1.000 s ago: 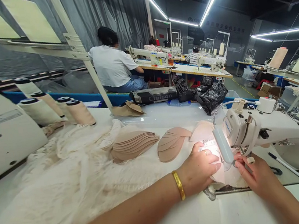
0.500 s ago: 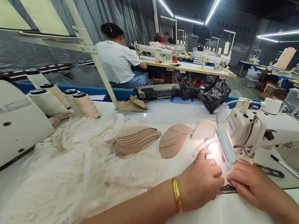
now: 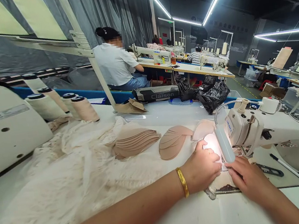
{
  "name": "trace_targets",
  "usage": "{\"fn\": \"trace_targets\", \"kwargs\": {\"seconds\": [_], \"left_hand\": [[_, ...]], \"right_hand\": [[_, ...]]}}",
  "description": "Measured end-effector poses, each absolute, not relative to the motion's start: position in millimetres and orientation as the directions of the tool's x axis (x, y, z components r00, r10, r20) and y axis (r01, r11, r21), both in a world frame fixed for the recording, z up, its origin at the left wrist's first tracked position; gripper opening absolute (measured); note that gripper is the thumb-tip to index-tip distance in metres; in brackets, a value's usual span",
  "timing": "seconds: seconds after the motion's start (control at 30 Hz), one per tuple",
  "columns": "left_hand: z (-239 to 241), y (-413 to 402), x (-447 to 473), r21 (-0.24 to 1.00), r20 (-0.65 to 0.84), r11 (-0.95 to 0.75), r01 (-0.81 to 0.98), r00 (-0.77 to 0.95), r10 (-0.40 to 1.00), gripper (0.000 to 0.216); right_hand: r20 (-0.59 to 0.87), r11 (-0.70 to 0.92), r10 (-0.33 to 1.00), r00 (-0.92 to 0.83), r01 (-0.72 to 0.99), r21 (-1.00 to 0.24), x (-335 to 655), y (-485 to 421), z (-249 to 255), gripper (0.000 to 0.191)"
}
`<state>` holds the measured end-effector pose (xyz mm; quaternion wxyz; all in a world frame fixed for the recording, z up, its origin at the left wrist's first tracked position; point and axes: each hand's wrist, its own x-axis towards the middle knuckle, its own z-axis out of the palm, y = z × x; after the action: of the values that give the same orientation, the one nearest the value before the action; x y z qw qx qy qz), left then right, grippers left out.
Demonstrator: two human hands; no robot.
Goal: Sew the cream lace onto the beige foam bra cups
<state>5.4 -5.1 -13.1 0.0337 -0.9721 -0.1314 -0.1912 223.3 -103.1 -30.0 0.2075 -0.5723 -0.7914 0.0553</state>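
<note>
Under the lamp at the white sewing machine [image 3: 240, 125] lies a brightly lit, pale pink fabric piece [image 3: 211, 143]. My left hand [image 3: 203, 165], with a gold bracelet at the wrist, is curled over its left side, fingers gripping it against the bed. At the right edge, close to the needle area, my right hand [image 3: 247, 174] has its fingers closed on the same fabric. The needle itself is hidden behind the lamp [image 3: 224, 144]. Left of my hands lie a fanned set of beige cup-shaped pieces [image 3: 173, 144] and a thicker stack [image 3: 135, 140].
Cream lace fabric [image 3: 64, 176] spreads over the table's left side, below thread cones [image 3: 84, 109] and another machine [image 3: 6, 124]. A white stick [image 3: 294, 171] and a black slotted plate [image 3: 270, 170] lie to the right. A co-worker [image 3: 116, 61] sits beyond.
My left hand has moved slightly up, away from the table's front edge. More of the fabric and the machine bed's front edge now shows between my hands. The right hand has shifted slightly.
</note>
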Motion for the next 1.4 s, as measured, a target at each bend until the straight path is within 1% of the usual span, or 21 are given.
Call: {"fn": "trace_targets", "kwargs": {"seconds": [0.13,0.17,0.23,0.3,0.33,0.4,0.43,0.5,0.63,0.67,0.77,0.83,0.9,0.97,1.1,1.23,1.4], "left_hand": [[-7.4,-1.1,7.0,-0.005,0.362,-0.958,0.287,0.893,0.266,0.015],[-5.0,1.0,7.0,-0.005,0.364,-0.947,0.32,0.883,0.296,0.014],[-0.3,8.0,5.4,0.018,0.414,-0.884,0.466,0.802,0.431,0.014],[2.9,18.2,1.5,0.078,0.471,-0.769,0.635,0.656,0.59,0.033],[3.6,23.4,-1.2,0.106,0.468,-0.722,0.684,0.606,0.643,0.045],[3.8,31.3,-6.9,0.119,0.404,-0.699,0.705,0.609,0.683,0.062],[3.8,32.9,-9.5,0.109,0.36,-0.71,0.695,0.639,0.68,0.065],[4.9,30.1,-13.3,0.088,0.3,-0.737,0.67,0.688,0.661,0.063],[9.2,5.1,-14.5,0.044,0.228,-0.796,0.604,0.769,0.597,0.038],[9.1,-2.4,-13.5,0.049,0.203,-0.817,0.574,0.795,0.571,0.034],[3.0,-18.6,-8.0,0.115,0.162,-0.865,0.488,0.85,0.501,0.026],[-3.9,-21.6,-2.8,0.112,0.171,-0.896,0.429,0.88,0.443,0.02],[-10.0,-19.5,2.5,0.058,0.203,-0.927,0.371,0.905,0.374,0.015],[-13.9,-15.2,7.0,0.025,0.247,-0.937,0.347,0.907,0.342,0.015],[-16.6,-9.9,13.2,0.049,0.323,-0.926,0.374,0.871,0.369,0.015],[-20.7,-10.8,17.9,0.073,0.351,-0.918,0.391,0.851,0.391,0.014],[-26.5,-13.7,23.8,0.089,0.373,-0.903,0.42,0.827,0.421,0.018]], "right_hand": [[0.262,0.311,0.937,-0.23,0.891,-0.33,223.1,-102.4,-31.5,0.027],[0.266,0.311,0.937,-0.229,0.893,-0.326,223.5,-102.5,-31.9,0.027],[0.272,0.312,0.935,-0.228,0.895,-0.32,224.3,-102.7,-32.5,0.027],[0.265,0.311,0.936,-0.232,0.897,-0.313,224.8,-103.0,-32.5,0.026],[0.256,0.308,0.938,-0.233,0.9,-0.308,224.7,-103.1,-32.1,0.026],[0.24,0.298,0.943,-0.23,0.907,-0.299,224.2,-103.3,-31.1,0.024],[0.236,0.292,0.945,-0.227,0.909,-0.296,223.8,-103.4,-30.5,0.023],[0.234,0.287,0.946,-0.222,0.913,-0.292,223.2,-103.5,-29.7,0.022],[0.243,0.305,0.939,-0.242,0.913,-0.27,223.3,-103.2,-29.9,0.022],[0.243,0.308,0.938,-0.247,0.916,-0.259,223.5,-103.0,-30.2,0.022],[0.239,0.305,0.938,-0.252,0.927,-0.219,223.9,-102.2,-31.1,0.021],[0.236,0.303,0.938,-0.255,0.932,-0.2,223.9,-102.0,-31.1,0.021],[0.228,0.307,0.938,-0.261,0.93,-0.2,223.8,-102.2,-30.6,0.022],[0.213,0.305,0.941,-0.262,0.929,-0.209,223.9,-102.7,-30.1,0.022],[0.223,0.311,0.938,-0.264,0.927,-0.21,224.8,-103.0,-31.0,0.02],[0.26,0.329,0.927,-0.27,0.918,-0.22,225.7,-102.1,-32.8,0.017],[0.276,0.336,0.925,-0.262,0.902,-0.269,225.6,-102.2,-31.8,0.018]]}}
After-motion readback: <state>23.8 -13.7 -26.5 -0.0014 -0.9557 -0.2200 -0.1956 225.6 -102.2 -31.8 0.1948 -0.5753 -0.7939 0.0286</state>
